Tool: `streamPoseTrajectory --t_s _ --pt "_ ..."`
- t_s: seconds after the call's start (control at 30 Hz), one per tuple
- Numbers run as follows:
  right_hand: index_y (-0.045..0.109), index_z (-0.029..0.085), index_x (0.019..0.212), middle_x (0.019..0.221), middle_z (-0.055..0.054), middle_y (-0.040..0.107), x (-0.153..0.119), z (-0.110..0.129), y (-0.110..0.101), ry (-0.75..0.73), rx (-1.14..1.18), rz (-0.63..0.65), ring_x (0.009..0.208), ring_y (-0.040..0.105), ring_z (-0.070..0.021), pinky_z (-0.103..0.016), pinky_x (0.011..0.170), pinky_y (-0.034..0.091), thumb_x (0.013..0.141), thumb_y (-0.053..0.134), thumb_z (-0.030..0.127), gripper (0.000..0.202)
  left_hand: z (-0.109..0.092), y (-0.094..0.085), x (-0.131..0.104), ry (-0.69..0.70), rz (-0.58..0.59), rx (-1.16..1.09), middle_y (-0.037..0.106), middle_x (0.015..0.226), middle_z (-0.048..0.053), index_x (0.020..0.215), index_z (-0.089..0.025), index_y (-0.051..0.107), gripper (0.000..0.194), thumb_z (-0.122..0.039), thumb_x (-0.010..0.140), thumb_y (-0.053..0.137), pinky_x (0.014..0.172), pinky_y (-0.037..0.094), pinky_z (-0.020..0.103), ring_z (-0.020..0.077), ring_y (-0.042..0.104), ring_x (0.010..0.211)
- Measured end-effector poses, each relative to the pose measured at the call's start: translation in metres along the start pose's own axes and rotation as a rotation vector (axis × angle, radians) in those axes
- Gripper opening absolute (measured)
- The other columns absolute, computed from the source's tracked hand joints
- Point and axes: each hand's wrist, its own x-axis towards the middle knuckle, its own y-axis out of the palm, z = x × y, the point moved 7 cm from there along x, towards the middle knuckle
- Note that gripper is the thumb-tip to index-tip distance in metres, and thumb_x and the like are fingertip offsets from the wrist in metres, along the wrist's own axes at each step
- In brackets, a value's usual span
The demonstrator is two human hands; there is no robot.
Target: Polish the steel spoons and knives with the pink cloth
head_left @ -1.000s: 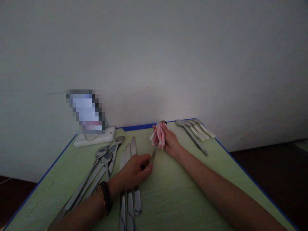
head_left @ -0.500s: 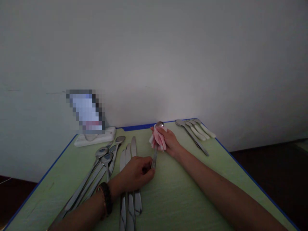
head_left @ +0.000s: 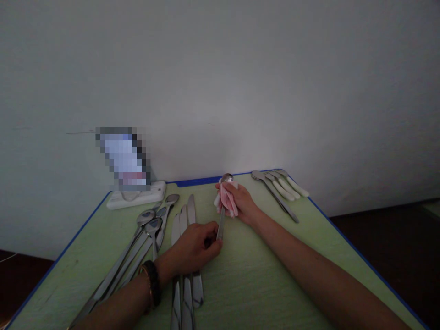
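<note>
Your left hand (head_left: 197,247) pinches the handle end of a spoon (head_left: 222,222), while your right hand (head_left: 244,204) grips a pink cloth (head_left: 228,200) against its neck, just below the bowl. You have the spoon over the green worktop (head_left: 261,284), between the knives (head_left: 183,222) on your left and white-handled cutlery (head_left: 283,190) on your right.

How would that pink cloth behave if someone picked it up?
Probably floppy: the pink cloth bunches into loose folds in the right hand. It is likely light, since it looks thin along its edges. It would probably crumple rather than roll if pushed, given its uneven, creased shape.
</note>
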Motion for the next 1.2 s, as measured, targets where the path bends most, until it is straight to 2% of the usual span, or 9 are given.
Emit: streamPoseTrajectory --t_s 0.17,0.33,0.53,0.77,1.2 --pt "0.061 0.012 0.095 0.05 0.0 0.061 -0.0005 -0.0004 0.0013 0.004 -0.037 0.013 0.039 0.053 -0.0122 -0.02 0.035 0.037 0.08 0.055 0.038 0.03 -0.0008 0.0001 0.0004 0.015 -0.004 -0.001 0.042 0.055 -0.006 0.065 -0.019 0.038 0.02 -0.031 0.082 0.042 0.048 0.025 0.02 0.0093 0.039 0.049" --pt "0.062 0.012 0.092 0.053 -0.001 0.062 -0.001 -0.0002 0.0022 -0.001 -0.016 0.014 0.039 0.053 -0.0108 -0.019 0.035 0.037 0.08 0.055 0.034 0.027 -0.0023 -0.0004 0.0 0.024 -0.008 0.017 0.041 0.055 -0.006 0.065 -0.019 0.038 0.02 -0.029 0.081 0.043 0.048 0.025 0.02 0.009 0.039 0.05" --pt "0.061 0.013 0.088 0.053 0.0 0.062 -0.0018 -0.0006 0.0059 0.016 0.008 0.046 0.039 0.055 -0.0125 -0.021 0.035 0.041 0.078 0.058 0.036 0.026 -0.0017 0.0032 -0.0015 0.017 0.044 -0.016 0.048 0.058 -0.005 0.069 -0.019 0.044 0.02 -0.034 0.08 0.052 0.049 0.029 0.019 0.009 0.043 0.052" --pt "0.061 0.013 0.088 0.054 0.0 0.062 -0.002 0.0007 0.007 0.007 0.016 0.05 0.039 0.055 -0.0121 -0.021 0.036 0.043 0.079 0.056 0.034 0.023 0.0032 0.0065 -0.0004 0.01 0.072 -0.038 0.047 0.056 -0.007 0.071 -0.018 0.048 0.027 -0.041 0.077 0.061 0.047 0.027 0.017 0.0081 0.041 0.05" --pt "0.062 0.012 0.085 0.053 0.0 0.061 -0.0032 0.0022 0.0092 -0.008 0.012 0.06 0.039 0.055 -0.012 -0.022 0.037 0.045 0.08 0.054 0.031 0.02 0.0046 0.0068 0.0002 0.008 0.062 -0.009 0.048 0.058 -0.006 0.071 -0.018 0.048 0.032 -0.045 0.076 0.063 0.048 0.028 0.018 0.0087 0.042 0.052"
